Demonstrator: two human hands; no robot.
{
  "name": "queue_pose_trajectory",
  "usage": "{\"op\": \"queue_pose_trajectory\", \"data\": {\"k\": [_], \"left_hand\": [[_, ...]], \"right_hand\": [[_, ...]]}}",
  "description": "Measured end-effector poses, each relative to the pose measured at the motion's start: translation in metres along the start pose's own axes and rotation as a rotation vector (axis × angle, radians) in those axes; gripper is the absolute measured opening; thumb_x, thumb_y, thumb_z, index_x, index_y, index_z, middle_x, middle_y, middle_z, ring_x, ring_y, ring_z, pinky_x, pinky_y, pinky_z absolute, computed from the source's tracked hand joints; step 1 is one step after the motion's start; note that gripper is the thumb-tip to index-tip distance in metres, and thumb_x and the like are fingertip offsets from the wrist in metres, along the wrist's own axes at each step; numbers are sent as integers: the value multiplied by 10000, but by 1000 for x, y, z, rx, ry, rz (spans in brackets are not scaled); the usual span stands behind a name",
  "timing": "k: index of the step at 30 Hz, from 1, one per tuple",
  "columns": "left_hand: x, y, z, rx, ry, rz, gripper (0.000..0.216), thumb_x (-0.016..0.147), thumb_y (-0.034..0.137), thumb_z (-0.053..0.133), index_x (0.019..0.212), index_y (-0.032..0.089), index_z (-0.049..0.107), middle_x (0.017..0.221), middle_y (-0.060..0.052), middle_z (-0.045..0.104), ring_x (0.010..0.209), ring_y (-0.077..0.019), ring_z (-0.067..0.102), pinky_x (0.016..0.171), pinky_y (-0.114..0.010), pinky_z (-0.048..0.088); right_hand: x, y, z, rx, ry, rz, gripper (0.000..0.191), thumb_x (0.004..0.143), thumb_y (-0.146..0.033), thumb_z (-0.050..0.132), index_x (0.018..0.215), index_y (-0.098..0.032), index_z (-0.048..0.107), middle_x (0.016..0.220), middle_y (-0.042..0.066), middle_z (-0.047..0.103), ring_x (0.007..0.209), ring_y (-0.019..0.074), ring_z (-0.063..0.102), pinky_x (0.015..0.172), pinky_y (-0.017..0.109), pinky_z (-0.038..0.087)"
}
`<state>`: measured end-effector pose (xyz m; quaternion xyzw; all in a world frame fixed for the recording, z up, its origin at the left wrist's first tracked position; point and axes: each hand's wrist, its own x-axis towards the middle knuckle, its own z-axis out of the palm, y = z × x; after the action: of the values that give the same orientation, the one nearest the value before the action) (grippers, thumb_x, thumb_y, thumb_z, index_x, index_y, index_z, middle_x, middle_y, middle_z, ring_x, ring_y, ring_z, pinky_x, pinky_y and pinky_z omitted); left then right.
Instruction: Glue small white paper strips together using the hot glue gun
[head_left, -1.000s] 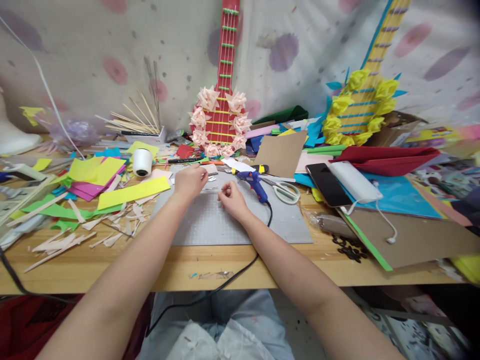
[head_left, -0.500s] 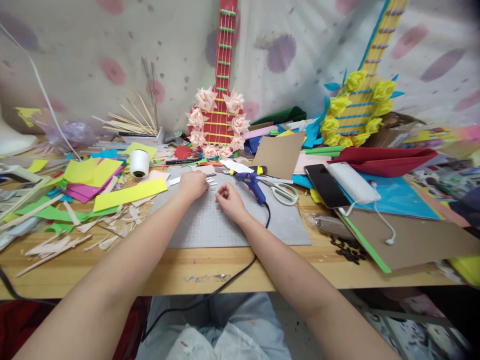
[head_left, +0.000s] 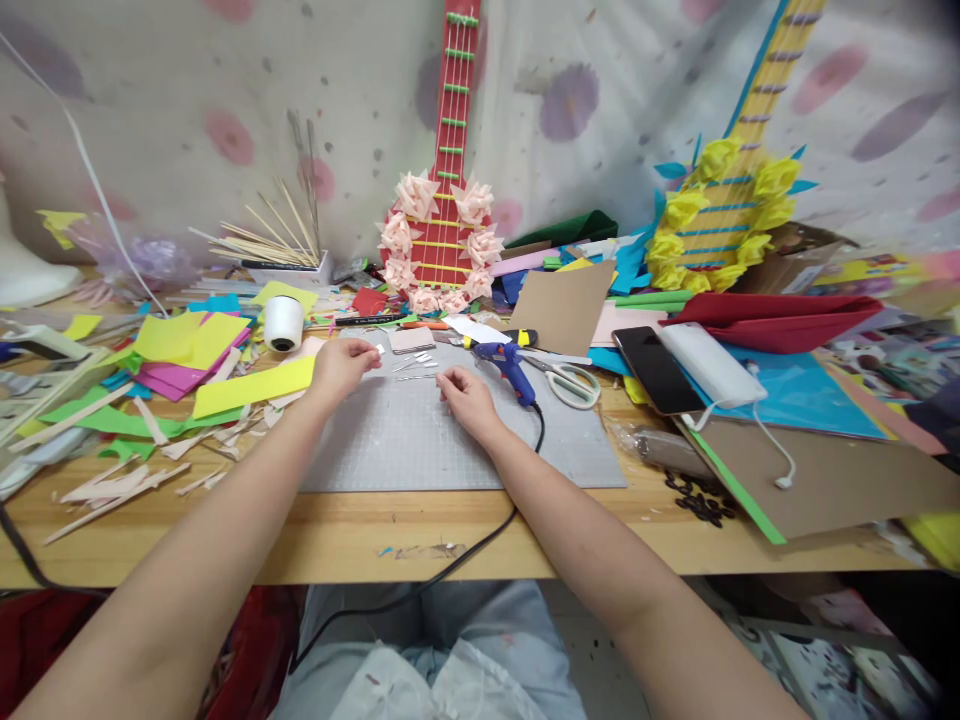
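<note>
Over the left part of the grey cutting mat (head_left: 375, 450), my left hand (head_left: 339, 372) is closed in a pinch on a small white paper piece (head_left: 380, 350) that peeks out at the fingertips. My right hand (head_left: 469, 402) hovers over the mat's middle with thumb and forefinger pressed together; whatever is between them is too small to make out. Between the hands lie several small white strips (head_left: 424, 358) and thin metal-looking rods (head_left: 415, 377). Behind these sits a small stack of pale pink paper (head_left: 412, 340). A blue glue gun (head_left: 510, 370) rests right of my right hand.
Scissors (head_left: 574, 384) and a yellow-black cutter (head_left: 529, 338) lie by the glue gun, whose black cable (head_left: 480, 545) crosses the table edge. A white cylinder (head_left: 283, 323) and paper scraps (head_left: 120, 490) are left. A red paper guitar (head_left: 442, 240) stands behind; a phone (head_left: 656, 370) lies right.
My left hand has moved left, away from the pink stack and white strips, uncovering them. My right hand stays nearly in place, its fingers still pinched. The view has shifted slightly.
</note>
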<state>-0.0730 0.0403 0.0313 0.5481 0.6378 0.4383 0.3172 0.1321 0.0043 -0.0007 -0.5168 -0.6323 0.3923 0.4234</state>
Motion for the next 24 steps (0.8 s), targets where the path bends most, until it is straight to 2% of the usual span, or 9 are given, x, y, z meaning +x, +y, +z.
{"op": "queue_pose_trajectory", "data": {"k": [4, 8, 10, 13, 16, 19, 21, 24], "left_hand": [[-1, 6, -19, -58, 57, -48, 118, 645, 275, 578, 658, 162, 546, 582, -25, 600, 532, -140, 566, 569, -254, 415], [-4, 11, -34, 258, 198, 30, 197, 747, 350, 500, 632, 193, 474, 495, 7, 520, 485, -136, 493, 526, -240, 359], [-7, 9, -36, 332, 166, 59, 278, 784, 383, 445, 578, 197, 456, 454, 5, 476, 463, -138, 460, 508, -243, 339], [-10, 4, -30, 245, 42, 62, 368, 800, 414, 405, 509, 192, 441, 416, -1, 448, 404, -122, 424, 470, -245, 335], [-15, 3, -23, 7, -53, -14, 298, 731, 393, 521, 532, 173, 490, 493, -21, 536, 411, -110, 474, 469, -246, 395], [-21, 9, -19, -184, -137, -140, 237, 539, 337, 705, 557, 148, 563, 593, -65, 618, 527, -146, 577, 523, -276, 471], [-25, 13, -18, -199, -152, -177, 267, 421, 300, 767, 545, 136, 596, 576, -76, 627, 555, -171, 595, 530, -288, 486], [-28, 13, -17, -140, -130, -211, 261, 379, 262, 786, 515, 122, 612, 537, -82, 621, 512, -163, 581, 498, -268, 471]], "right_hand": [[0, -2, -3, -104, 39, 2, 303, 803, -388, 388, 612, -186, 507, 541, -34, 497, 557, 106, 470, 554, 216, 324], [1, 0, -3, -142, 49, 17, 357, 812, -407, 367, 569, -182, 504, 522, -33, 481, 552, 111, 460, 541, 221, 295], [2, 1, -3, -147, 39, 15, 362, 811, -412, 369, 563, -182, 499, 511, -34, 471, 542, 111, 453, 535, 222, 286], [1, 0, -3, -154, 26, -10, 356, 813, -402, 374, 562, -180, 494, 526, -32, 482, 540, 106, 446, 539, 220, 282], [0, -1, -3, -159, 19, -14, 347, 811, -401, 378, 569, -180, 490, 524, -31, 479, 538, 104, 438, 543, 218, 279], [0, -1, -3, -166, 7, -1, 341, 803, -410, 386, 571, -182, 487, 504, -35, 458, 528, 105, 429, 532, 220, 268], [-1, -2, -3, -172, -4, -1, 338, 799, -411, 391, 568, -183, 485, 498, -36, 451, 523, 105, 428, 527, 222, 264], [-1, -4, -3, -176, -11, 0, 334, 796, -406, 395, 563, -183, 481, 495, -34, 451, 525, 107, 433, 532, 225, 269]]}}
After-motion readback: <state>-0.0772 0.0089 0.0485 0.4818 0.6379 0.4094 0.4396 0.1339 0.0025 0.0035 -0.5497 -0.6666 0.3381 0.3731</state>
